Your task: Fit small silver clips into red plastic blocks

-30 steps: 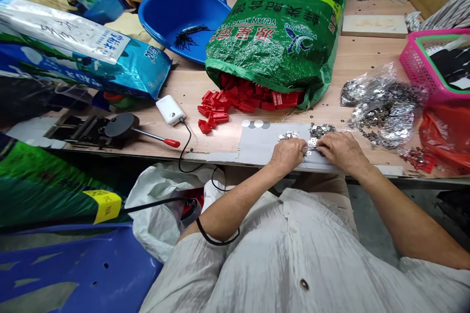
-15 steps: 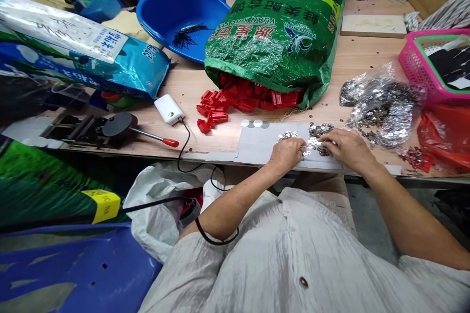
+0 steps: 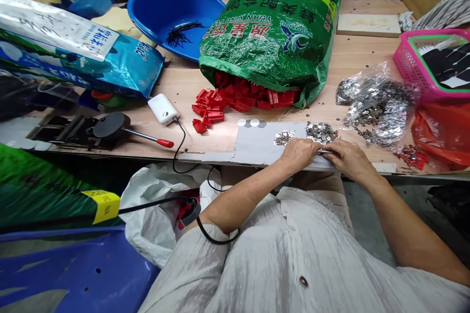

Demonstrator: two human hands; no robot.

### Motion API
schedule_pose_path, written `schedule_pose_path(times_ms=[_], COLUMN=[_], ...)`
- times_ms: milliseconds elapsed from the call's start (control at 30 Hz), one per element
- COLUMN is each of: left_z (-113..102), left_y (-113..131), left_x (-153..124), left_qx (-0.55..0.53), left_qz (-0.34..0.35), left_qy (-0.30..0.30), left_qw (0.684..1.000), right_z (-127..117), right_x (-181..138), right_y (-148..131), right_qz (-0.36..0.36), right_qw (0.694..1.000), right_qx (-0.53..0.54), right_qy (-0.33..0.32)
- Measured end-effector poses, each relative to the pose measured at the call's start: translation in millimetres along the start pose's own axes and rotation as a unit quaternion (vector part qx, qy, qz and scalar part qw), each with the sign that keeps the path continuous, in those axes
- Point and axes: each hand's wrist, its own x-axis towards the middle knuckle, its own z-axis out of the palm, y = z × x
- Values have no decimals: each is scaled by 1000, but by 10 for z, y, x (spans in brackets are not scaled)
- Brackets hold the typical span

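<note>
My left hand (image 3: 301, 153) is closed at the front edge of a grey sheet (image 3: 253, 144), its fingertips close against those of my right hand (image 3: 347, 156). A thin, shiny metal strip (image 3: 324, 151) shows between the two hands, pinched by my right fingers. What my left fingers pinch is hidden behind them. Just beyond the hands lies a pile of small metal pieces (image 3: 321, 132) on the sheet. A smaller heap of similar pieces (image 3: 284, 137) sits left of it.
Red plastic parts (image 3: 209, 107) spill from a green sack (image 3: 264, 44). Clear bags of metal pieces (image 3: 382, 107) and a pink basket (image 3: 422, 58) stand right. A hand press (image 3: 110, 127), a white device (image 3: 162, 108) and a blue basin (image 3: 147, 14) are left.
My left hand has moved right, up to my right hand, and more of the smaller heap shows. The metal strip between them shows a shorter length. The whole view has shifted slightly.
</note>
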Motion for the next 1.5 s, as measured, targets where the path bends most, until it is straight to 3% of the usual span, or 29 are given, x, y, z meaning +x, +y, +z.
schedule_pose_path(times_ms=[233, 433, 733, 1067, 1200, 1333, 1500], left_z=[-27, -27, 48, -51, -96, -136, -162], left_y=[-62, -67, 12, -56, -74, -76, -53], left_x=[-19, -91, -52, -41, -72, -124, -186], left_qx=[-22, -22, 11, -25, -25, -19, -14], left_qz=[-23, -39, 21, -33, -28, -32, -30], left_qy=[9, -3, 0, 2, -13, -24, -53], left_qw=[999, 999, 1000, 999, 999, 999, 998], right_z=[-14, -26, -8, -48, -98, -112, -41], right_x=[-19, -66, -126, -154, -142, -127, -83], right_y=[43, 44, 56, 50, 69, 156, 154], right_qz=[2, -10, -31, -22, 14, 82, 92], right_qw=[999, 1000, 999, 996, 993, 994, 995], right_qx=[25, 18, 30, 80, 113, 65, 40], right_qy=[19, -5, -17, -17, -4, 37, 27])
